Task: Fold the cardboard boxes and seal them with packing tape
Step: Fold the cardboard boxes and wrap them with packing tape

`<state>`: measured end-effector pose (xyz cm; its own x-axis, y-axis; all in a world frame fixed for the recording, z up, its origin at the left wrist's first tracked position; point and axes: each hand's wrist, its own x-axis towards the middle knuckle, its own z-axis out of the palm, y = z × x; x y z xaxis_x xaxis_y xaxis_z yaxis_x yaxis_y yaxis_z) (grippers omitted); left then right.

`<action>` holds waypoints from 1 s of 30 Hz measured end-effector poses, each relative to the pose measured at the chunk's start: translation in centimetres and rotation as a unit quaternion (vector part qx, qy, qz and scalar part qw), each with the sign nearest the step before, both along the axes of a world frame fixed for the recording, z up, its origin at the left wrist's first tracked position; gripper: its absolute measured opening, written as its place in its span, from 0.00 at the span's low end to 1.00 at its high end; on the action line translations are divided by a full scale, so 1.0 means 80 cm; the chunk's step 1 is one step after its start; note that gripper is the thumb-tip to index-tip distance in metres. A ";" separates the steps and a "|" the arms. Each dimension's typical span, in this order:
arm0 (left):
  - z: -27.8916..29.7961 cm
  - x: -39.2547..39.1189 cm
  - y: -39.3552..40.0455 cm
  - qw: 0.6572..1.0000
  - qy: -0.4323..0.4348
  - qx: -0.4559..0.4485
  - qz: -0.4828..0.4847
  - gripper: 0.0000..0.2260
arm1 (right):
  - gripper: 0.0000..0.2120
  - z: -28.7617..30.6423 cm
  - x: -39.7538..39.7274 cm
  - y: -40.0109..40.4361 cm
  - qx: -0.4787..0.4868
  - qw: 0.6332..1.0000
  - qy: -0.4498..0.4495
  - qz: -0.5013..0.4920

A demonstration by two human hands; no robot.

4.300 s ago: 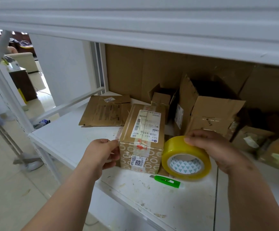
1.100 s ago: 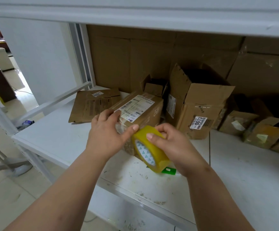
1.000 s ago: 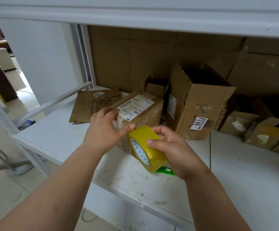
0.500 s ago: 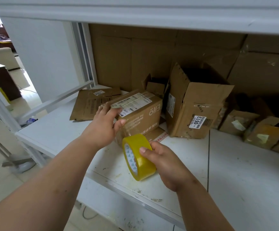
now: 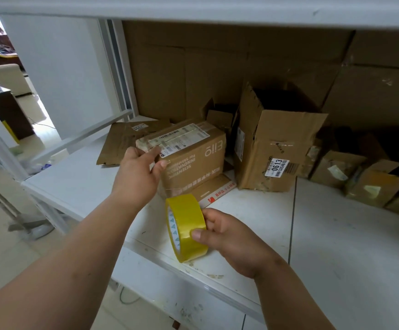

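Note:
A small closed cardboard box (image 5: 193,160) with a white shipping label on top and upside-down print on its side stands on the white shelf (image 5: 253,220). My left hand (image 5: 139,172) presses against its near left corner, fingers over the top edge. My right hand (image 5: 227,236) grips a yellow roll of packing tape (image 5: 185,225), held upright just in front of the box. A thin clear strip of tape stretches from the roll up to the box's front face.
A flattened cardboard piece (image 5: 124,141) lies at the back left. A larger open box (image 5: 272,144) labelled 0613 stands to the right, with several small boxes (image 5: 365,179) beyond it. Another flat carton (image 5: 215,189) lies under the box. Cardboard sheets line the back wall.
My right hand has pulled the tape roll away from the box toward the shelf's front edge, drawing out tape. The box has been turned, and my left hand stays on its left corner.

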<state>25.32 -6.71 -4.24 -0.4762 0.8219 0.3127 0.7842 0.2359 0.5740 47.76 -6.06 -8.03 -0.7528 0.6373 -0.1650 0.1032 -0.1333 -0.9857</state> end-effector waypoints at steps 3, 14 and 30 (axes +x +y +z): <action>-0.010 0.014 -0.013 0.994 -0.103 0.029 0.018 0.21 | 0.16 -0.005 0.002 -0.001 0.012 1.000 -0.003 0.012; -0.024 0.048 -0.050 0.917 -0.397 0.037 -0.028 0.33 | 0.13 -0.006 0.048 0.050 0.116 0.973 -0.149 -0.133; -0.038 0.064 -0.047 0.802 -0.593 0.072 0.014 0.13 | 0.07 -0.015 0.039 0.069 0.256 0.902 -0.310 -0.159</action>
